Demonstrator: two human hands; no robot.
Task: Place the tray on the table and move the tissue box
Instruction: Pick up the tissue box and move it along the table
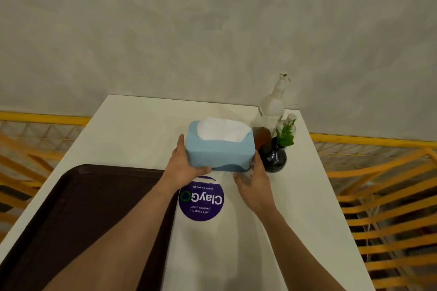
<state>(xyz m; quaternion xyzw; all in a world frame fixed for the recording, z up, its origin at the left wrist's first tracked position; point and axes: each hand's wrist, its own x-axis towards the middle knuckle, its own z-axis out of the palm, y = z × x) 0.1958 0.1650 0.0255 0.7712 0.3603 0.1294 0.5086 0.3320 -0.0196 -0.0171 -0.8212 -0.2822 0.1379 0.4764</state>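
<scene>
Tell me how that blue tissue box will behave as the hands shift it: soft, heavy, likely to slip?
The tissue box looks like a soft wrapped pack, so it probably dents under squeeze. With loose tissue bulging at the top it is likely light. The left hand and right hand bracket its ends, so slipping seems unlikely.

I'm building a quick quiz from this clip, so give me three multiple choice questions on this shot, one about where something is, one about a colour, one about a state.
1. Where does the brown tray lie?
A. on the table's left part
B. on the floor
C. on the tissue box

2. What colour is the tissue box?
A. red
B. light blue
C. black

3. How is the tissue box held?
A. by no hand
B. by one hand only
C. between both hands

Answers: 1 A, the tray rests on the white table at left. 2 B, its sides are light blue. 3 C, the left hand and right hand grip opposite ends.
</scene>
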